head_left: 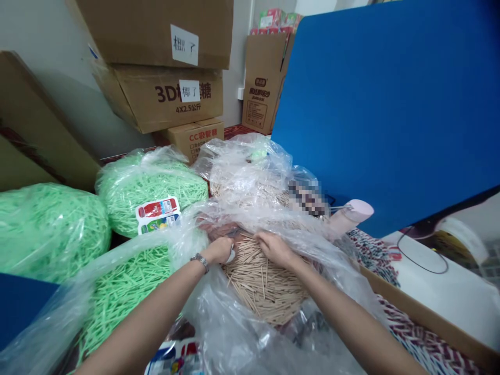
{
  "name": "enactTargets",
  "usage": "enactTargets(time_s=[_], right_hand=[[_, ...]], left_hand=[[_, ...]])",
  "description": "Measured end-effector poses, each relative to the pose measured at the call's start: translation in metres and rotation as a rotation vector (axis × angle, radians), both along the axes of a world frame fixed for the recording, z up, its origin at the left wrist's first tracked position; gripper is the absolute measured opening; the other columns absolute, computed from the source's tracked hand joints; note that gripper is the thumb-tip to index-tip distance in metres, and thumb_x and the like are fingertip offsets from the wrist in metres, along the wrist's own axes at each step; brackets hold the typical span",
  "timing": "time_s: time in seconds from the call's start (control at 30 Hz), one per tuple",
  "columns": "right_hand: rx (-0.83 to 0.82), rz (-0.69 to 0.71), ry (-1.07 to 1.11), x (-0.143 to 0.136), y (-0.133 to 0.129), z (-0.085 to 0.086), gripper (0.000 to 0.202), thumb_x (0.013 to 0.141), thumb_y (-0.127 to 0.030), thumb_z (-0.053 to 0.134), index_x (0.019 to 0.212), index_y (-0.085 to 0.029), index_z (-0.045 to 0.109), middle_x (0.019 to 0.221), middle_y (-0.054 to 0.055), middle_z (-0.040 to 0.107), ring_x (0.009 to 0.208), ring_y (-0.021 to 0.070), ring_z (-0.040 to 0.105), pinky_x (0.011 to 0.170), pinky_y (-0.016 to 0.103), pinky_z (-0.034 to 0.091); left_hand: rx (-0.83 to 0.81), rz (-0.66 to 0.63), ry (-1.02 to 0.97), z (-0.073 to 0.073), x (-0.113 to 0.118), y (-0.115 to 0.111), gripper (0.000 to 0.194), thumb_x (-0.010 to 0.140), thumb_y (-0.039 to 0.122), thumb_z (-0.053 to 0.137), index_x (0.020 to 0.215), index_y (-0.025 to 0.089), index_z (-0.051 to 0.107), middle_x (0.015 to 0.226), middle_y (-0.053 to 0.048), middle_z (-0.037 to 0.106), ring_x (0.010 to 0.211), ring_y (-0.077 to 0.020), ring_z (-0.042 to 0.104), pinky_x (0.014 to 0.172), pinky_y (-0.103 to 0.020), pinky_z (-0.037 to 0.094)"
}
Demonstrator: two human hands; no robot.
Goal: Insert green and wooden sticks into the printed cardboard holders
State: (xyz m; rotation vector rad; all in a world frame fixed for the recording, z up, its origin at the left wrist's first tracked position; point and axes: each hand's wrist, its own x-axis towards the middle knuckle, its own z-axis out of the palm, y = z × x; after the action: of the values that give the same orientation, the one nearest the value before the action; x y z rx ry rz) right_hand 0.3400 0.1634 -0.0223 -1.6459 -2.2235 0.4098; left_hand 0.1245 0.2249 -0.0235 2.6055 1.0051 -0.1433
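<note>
A clear plastic bag (222,317) lies wide open in front of me, with a heap of thin tan sticks (269,284) in it. My left hand (219,251), with a watch (200,262) at its wrist, is closed in a fist at the heap's left edge. A small whitish crumpled bit (232,253) pokes out under its fingers; I cannot tell what it is. My right hand (276,249) reaches the top of the heap, fingers curled and closed on some of the sticks. Plastic film covers the area behind both hands.
Bags of green sticks (152,182) lie to the left, one carrying a bottle-shaped label card (158,214). Cardboard boxes (167,99) are stacked behind. A large blue panel (390,114) rises at the right. A pale pink cylinder (353,213) and striped sticks (375,255) are nearer.
</note>
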Motion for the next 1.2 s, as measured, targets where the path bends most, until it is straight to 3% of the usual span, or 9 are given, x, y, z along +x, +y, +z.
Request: enactTargets(time_s=[0.17, 0.3, 0.53, 0.7, 0.87, 0.93, 1.07, 1.2], right_hand=[[-0.008, 0.011, -0.071, 0.016, 0.014, -0.005, 0.036, 0.084, -0.006, 0.042, 0.111, -0.019, 0.062, 0.104, 0.008, 0.068, 0.09, 0.0198, 0.062, 0.084, 0.03, 0.046], [0.012, 0.088, -0.113, 0.009, 0.019, -0.007, 0.033, 0.088, -0.014, 0.045, 0.117, -0.021, 0.06, 0.116, 0.008, 0.063, 0.1, 0.02, 0.059, 0.091, 0.032, 0.045], [0.006, 0.146, -0.174, -0.014, 0.007, -0.022, 0.038, 0.097, -0.026, 0.037, 0.13, -0.013, 0.052, 0.113, 0.015, 0.064, 0.103, 0.0249, 0.057, 0.095, 0.041, 0.042], [-0.045, 0.165, -0.182, -0.021, -0.006, -0.02, 0.039, 0.098, -0.036, 0.038, 0.129, -0.02, 0.053, 0.121, 0.012, 0.061, 0.106, 0.0236, 0.056, 0.093, 0.039, 0.043], [0.005, 0.12, -0.207, -0.024, -0.032, 0.0, 0.053, 0.095, -0.042, 0.043, 0.142, -0.018, 0.04, 0.139, 0.017, 0.046, 0.125, 0.029, 0.043, 0.103, 0.046, 0.035], [0.051, 0.138, -0.21, -0.026, -0.054, 0.005, 0.054, 0.092, -0.043, 0.048, 0.14, -0.017, 0.042, 0.14, 0.018, 0.043, 0.128, 0.0314, 0.039, 0.106, 0.049, 0.03], [0.045, 0.165, -0.166, -0.03, -0.104, 0.004, 0.041, 0.092, -0.03, 0.05, 0.131, -0.018, 0.049, 0.13, 0.014, 0.051, 0.119, 0.0269, 0.045, 0.103, 0.044, 0.033], [-0.052, -0.014, -0.179, -0.043, -0.134, -0.003, 0.027, 0.09, -0.032, 0.053, 0.113, -0.019, 0.058, 0.107, 0.01, 0.059, 0.1, 0.0238, 0.052, 0.087, 0.036, 0.042]], left_hand=[[-0.078, -0.025, 0.035, -0.002, 0.009, -0.007, 0.032, 0.09, 0.041, 0.058, 0.108, 0.014, 0.061, 0.104, -0.007, 0.067, 0.088, -0.02, 0.065, 0.078, -0.039, 0.054], [-0.065, -0.063, 0.014, 0.001, 0.011, -0.014, 0.039, 0.08, 0.036, 0.066, 0.114, 0.017, 0.059, 0.118, -0.01, 0.063, 0.103, -0.0245, 0.062, 0.089, -0.039, 0.049], [-0.048, -0.102, -0.005, 0.007, 0.003, -0.017, 0.047, 0.08, 0.032, 0.063, 0.126, 0.025, 0.053, 0.13, -0.009, 0.059, 0.112, -0.0269, 0.058, 0.095, -0.038, 0.044], [-0.039, -0.103, -0.012, 0.015, -0.002, -0.022, 0.057, 0.08, 0.036, 0.064, 0.134, 0.025, 0.046, 0.123, -0.008, 0.064, 0.108, -0.0283, 0.059, 0.097, -0.042, 0.042], [0.042, -0.115, -0.054, 0.042, -0.015, -0.07, 0.053, 0.09, 0.03, 0.052, 0.138, 0.011, 0.041, 0.142, -0.021, 0.046, 0.127, -0.0351, 0.043, 0.107, -0.055, 0.026], [0.036, -0.198, -0.081, 0.056, -0.024, -0.098, 0.046, 0.093, 0.037, 0.048, 0.129, 0.008, 0.051, 0.132, -0.021, 0.055, 0.12, -0.0325, 0.05, 0.107, -0.049, 0.03], [-0.067, -0.314, -0.107, 0.078, -0.04, -0.139, 0.047, 0.095, 0.052, 0.038, 0.115, 0.017, 0.061, 0.111, -0.011, 0.068, 0.105, -0.0257, 0.061, 0.107, -0.045, 0.031], [-0.113, -0.35, 0.002, 0.076, -0.042, -0.158, 0.06, 0.092, 0.062, 0.033, 0.111, 0.015, 0.065, 0.095, -0.011, 0.073, 0.089, -0.0258, 0.066, 0.105, -0.049, 0.031]])
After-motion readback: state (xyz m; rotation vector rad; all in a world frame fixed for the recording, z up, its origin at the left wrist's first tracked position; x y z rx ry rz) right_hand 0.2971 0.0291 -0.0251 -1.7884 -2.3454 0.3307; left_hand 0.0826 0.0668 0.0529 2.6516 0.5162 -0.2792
